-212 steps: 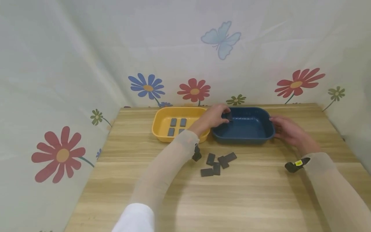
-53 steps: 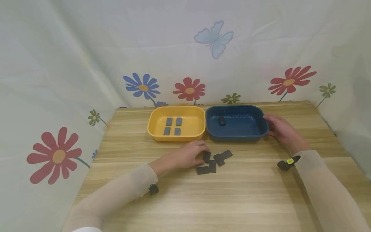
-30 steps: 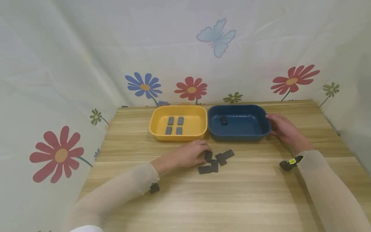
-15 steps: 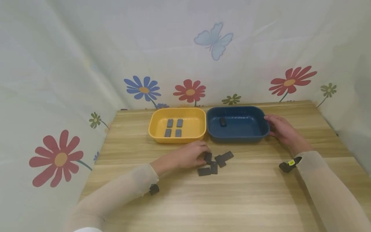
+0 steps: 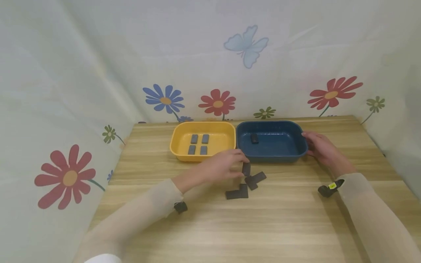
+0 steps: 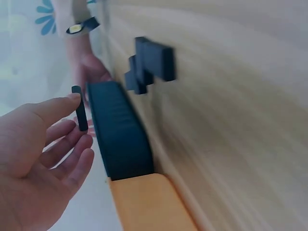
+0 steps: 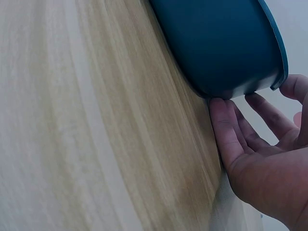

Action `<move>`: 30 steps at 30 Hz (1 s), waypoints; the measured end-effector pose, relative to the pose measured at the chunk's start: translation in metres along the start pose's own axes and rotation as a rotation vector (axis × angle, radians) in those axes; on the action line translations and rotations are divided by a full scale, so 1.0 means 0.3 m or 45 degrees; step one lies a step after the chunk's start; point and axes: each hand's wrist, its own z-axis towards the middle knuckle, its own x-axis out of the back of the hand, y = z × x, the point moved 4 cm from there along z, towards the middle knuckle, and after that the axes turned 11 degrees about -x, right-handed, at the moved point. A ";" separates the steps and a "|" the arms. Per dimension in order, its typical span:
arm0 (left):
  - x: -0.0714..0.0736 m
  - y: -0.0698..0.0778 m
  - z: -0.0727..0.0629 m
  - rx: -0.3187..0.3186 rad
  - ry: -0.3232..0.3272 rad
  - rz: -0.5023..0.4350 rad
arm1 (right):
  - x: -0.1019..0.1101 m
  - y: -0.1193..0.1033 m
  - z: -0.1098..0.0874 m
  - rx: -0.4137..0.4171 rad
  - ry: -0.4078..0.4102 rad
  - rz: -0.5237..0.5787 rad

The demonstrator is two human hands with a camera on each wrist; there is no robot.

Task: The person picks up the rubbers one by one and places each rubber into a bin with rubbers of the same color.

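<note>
My left hand (image 5: 227, 164) pinches a dark rectangular tile (image 6: 80, 109) between thumb and fingertips, raised off the table in front of the blue tray (image 5: 273, 159). In the left wrist view, the tile is seen edge-on. My right hand (image 5: 323, 150) grips the blue tray's right end, with the thumb at the rim and fingers against the outer wall (image 7: 226, 48). One dark tile (image 5: 254, 138) lies inside the blue tray, left of its middle. Several loose dark tiles (image 5: 233, 194) lie on the table before the trays, some touching or overlapping.
A yellow tray (image 5: 187, 158) stands beside the blue one on the left, holding several grey tiles (image 5: 194, 138) in two rows. Both trays sit near the wooden table's (image 5: 279, 226) back edge. A flower-printed curtain (image 5: 289, 73) hangs behind.
Seven seconds ago my left hand held a tile in the blue tray; that tile now lies there. Since half a second ago, the left hand has lifted another tile up and right. The right hand stays.
</note>
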 end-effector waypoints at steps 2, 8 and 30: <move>0.018 -0.002 0.026 -0.002 0.022 0.014 | 0.003 0.001 0.000 0.000 0.004 0.004; 0.050 -0.037 0.110 0.003 0.087 0.008 | 0.002 0.001 -0.002 0.016 -0.032 0.090; 0.075 -0.232 0.404 0.189 0.229 -0.035 | -0.006 -0.002 -0.013 0.020 -0.050 0.162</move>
